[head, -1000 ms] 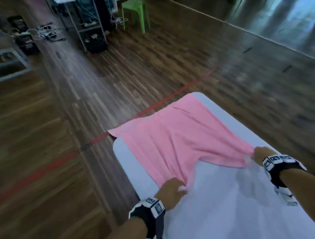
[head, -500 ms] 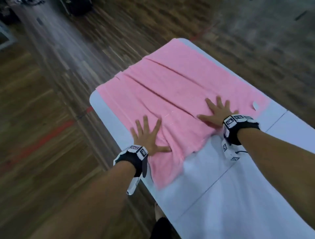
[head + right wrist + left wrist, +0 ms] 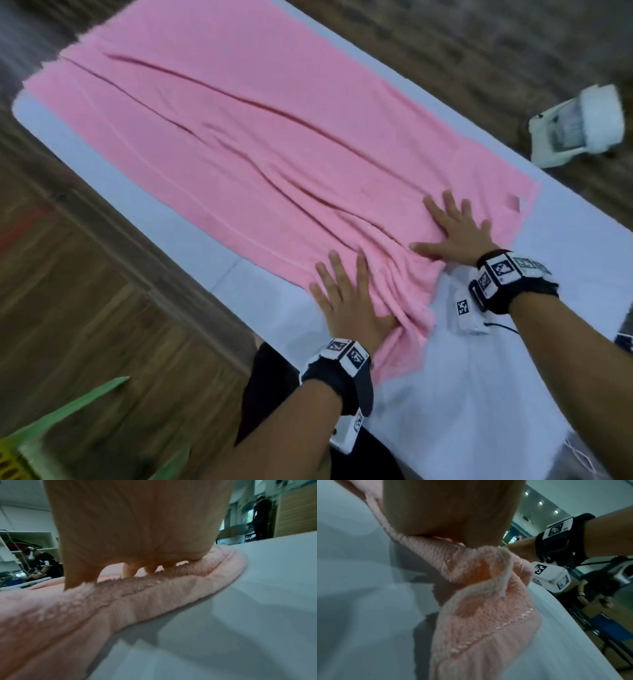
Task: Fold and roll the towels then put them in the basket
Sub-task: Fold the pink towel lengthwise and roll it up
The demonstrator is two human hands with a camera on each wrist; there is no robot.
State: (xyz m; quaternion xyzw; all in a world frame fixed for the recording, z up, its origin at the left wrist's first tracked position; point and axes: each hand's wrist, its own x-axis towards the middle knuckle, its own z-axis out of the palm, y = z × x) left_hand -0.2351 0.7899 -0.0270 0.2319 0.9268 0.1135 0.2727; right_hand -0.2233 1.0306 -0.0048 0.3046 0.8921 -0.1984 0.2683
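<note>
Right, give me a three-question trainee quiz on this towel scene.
1. True or false: the pink terry towel is already rolled.
2. Which hand lies nearer the towel's bunched corner: A left hand, B right hand?
3. Fill in: both hands press with fingers ____ on the towel, on the white table.

Key: 1 false, it lies spread and wrinkled; 2 A; 3 spread flat.

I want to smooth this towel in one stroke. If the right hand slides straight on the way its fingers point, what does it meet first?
Likely only more pink towel: the right hand lies flat on it, fingers pointing up its length. Creases run ahead of the fingertips; beyond them the way looks free.
</note>
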